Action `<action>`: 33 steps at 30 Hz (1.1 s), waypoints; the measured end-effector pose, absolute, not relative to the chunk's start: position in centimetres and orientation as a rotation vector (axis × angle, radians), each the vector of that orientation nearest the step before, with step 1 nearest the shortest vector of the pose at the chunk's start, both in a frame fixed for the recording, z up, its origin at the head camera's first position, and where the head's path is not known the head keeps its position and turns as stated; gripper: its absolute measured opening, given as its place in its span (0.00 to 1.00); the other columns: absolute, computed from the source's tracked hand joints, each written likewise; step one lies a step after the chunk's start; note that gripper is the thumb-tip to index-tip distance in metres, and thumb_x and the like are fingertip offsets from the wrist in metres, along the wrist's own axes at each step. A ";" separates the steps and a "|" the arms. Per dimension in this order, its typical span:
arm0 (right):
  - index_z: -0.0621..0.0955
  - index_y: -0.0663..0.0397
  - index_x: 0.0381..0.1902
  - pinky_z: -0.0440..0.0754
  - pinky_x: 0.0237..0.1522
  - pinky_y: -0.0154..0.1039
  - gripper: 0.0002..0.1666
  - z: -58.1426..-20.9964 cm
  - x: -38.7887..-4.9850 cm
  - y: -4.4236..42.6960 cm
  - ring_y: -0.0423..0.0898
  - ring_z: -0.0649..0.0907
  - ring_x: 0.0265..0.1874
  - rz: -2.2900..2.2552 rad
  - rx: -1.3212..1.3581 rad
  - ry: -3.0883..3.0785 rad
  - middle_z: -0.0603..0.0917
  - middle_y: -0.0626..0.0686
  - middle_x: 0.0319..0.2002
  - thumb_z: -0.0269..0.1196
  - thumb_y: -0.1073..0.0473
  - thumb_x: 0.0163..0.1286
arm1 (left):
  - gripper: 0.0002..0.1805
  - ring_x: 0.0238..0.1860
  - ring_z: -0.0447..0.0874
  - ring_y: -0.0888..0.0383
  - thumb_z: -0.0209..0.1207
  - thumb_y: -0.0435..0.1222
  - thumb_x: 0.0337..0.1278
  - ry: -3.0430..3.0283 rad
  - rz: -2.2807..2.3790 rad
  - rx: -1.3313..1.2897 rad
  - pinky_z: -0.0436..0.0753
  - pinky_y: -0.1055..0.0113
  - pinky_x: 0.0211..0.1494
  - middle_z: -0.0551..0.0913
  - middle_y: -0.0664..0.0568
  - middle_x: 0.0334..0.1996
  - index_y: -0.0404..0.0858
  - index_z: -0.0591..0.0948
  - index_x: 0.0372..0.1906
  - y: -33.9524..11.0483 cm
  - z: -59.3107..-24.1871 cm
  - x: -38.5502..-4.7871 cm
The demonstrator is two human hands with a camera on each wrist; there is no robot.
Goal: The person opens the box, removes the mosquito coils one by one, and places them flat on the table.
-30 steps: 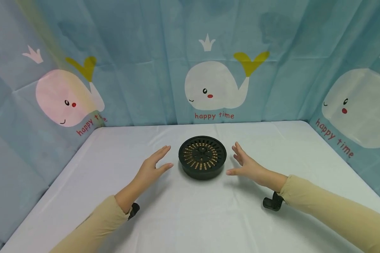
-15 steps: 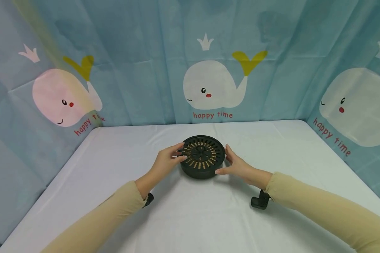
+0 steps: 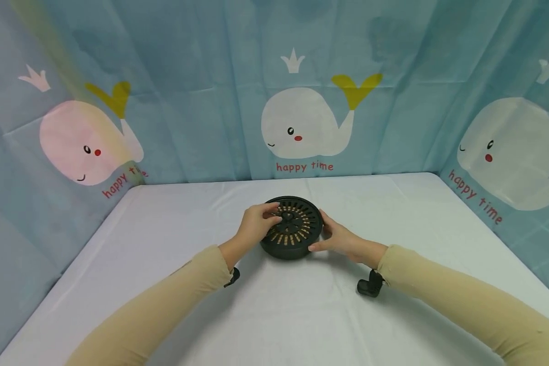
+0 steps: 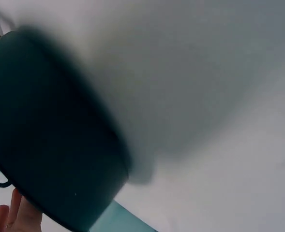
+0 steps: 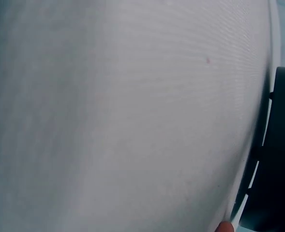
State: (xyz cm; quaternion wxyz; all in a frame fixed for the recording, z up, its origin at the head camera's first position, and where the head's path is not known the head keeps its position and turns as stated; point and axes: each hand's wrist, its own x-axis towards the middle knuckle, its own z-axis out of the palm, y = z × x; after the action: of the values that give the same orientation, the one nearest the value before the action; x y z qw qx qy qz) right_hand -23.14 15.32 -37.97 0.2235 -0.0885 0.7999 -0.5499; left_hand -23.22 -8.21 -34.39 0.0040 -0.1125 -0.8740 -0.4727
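Note:
A round black container (image 3: 285,250) with a slotted lid (image 3: 307,222) stands on the white table in the head view; something tan shows through the slots. My left hand (image 3: 253,223) reaches over the lid from the left. Its thumb and fingers are spread apart beside the small centre knob. A thin ring (image 4: 3,184) sticks out from the lid in the left wrist view, close to the fingers (image 4: 27,215). On the right side, my right hand (image 3: 340,239) grips the container's wall, thumb in front and fingers behind. The dark container (image 5: 275,159) fills the right wrist view's right edge.
A white cloth covers the table (image 3: 302,315). Blue curtains (image 3: 201,132) with whale prints hang behind it and at both sides. Black wrist cameras (image 3: 369,284) sit under the tan sleeves (image 3: 444,277).
Both hands have moved inward to the container. The right hand has taken hold of its side, and the left has passed over the rim toward the lid's centre. The container stays put.

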 end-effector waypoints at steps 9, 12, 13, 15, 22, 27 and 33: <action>0.41 0.45 0.79 0.47 0.72 0.57 0.64 -38.5 -23.2 15.1 0.59 0.44 0.75 -1.549 -0.276 2.208 0.43 0.62 0.77 0.73 0.59 0.59 | 0.23 0.53 0.81 0.47 0.61 0.29 0.62 -2.662 -1.548 -0.289 0.80 0.61 0.56 0.84 0.40 0.49 0.29 0.75 0.62 -6.8 -34.8 -23.9; 0.41 0.46 0.79 0.47 0.72 0.57 0.64 -38.5 -23.2 15.1 0.60 0.44 0.75 -1.550 -0.279 2.212 0.43 0.63 0.76 0.73 0.60 0.59 | 0.23 0.53 0.82 0.48 0.61 0.28 0.62 -2.628 -1.605 -0.273 0.80 0.62 0.55 0.84 0.40 0.49 0.29 0.76 0.61 -6.6 -34.8 -24.1; 0.41 0.47 0.79 0.47 0.72 0.57 0.64 -38.5 -23.2 15.2 0.60 0.44 0.75 -1.551 -0.278 2.213 0.43 0.63 0.76 0.73 0.60 0.59 | 0.22 0.52 0.82 0.48 0.61 0.28 0.62 -2.618 -1.622 -0.267 0.80 0.63 0.54 0.84 0.40 0.48 0.28 0.76 0.61 -6.6 -34.8 -24.2; 0.42 0.48 0.79 0.48 0.72 0.57 0.64 -38.4 -23.2 15.2 0.60 0.45 0.74 -1.549 -0.272 2.217 0.44 0.64 0.76 0.73 0.60 0.59 | 0.22 0.52 0.83 0.49 0.61 0.28 0.62 -2.605 -1.656 -0.248 0.81 0.64 0.52 0.84 0.39 0.48 0.28 0.76 0.61 -6.5 -34.8 -24.4; 0.44 0.50 0.79 0.49 0.72 0.56 0.63 -38.2 -23.3 15.2 0.60 0.47 0.74 -1.548 -0.249 2.226 0.46 0.65 0.76 0.73 0.62 0.58 | 0.21 0.47 0.86 0.51 0.62 0.28 0.60 -2.611 -1.725 -0.176 0.84 0.65 0.41 0.85 0.41 0.47 0.30 0.78 0.59 -6.5 -35.0 -25.0; 0.44 0.50 0.79 0.49 0.72 0.55 0.63 -38.2 -23.3 15.1 0.60 0.47 0.74 -1.557 -0.254 2.220 0.47 0.65 0.76 0.73 0.63 0.58 | 0.17 0.46 0.86 0.52 0.63 0.28 0.60 -2.608 -1.724 -0.173 0.84 0.65 0.40 0.86 0.43 0.45 0.30 0.82 0.55 -6.5 -35.0 -25.0; 0.44 0.52 0.79 0.49 0.72 0.54 0.63 -38.1 -23.1 15.1 0.61 0.48 0.74 -1.563 -0.265 2.230 0.48 0.66 0.75 0.72 0.63 0.59 | 0.14 0.44 0.87 0.53 0.62 0.29 0.60 -2.613 -1.665 -0.204 0.84 0.66 0.37 0.87 0.44 0.42 0.30 0.84 0.51 -6.3 -35.0 -24.9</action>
State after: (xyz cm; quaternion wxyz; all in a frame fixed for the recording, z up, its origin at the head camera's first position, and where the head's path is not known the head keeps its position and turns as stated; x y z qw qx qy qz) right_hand -23.12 15.14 -38.15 0.2013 -0.0949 0.7983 -0.5596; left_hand -24.86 -6.34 -34.96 0.0182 -0.0656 -0.8414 -0.5361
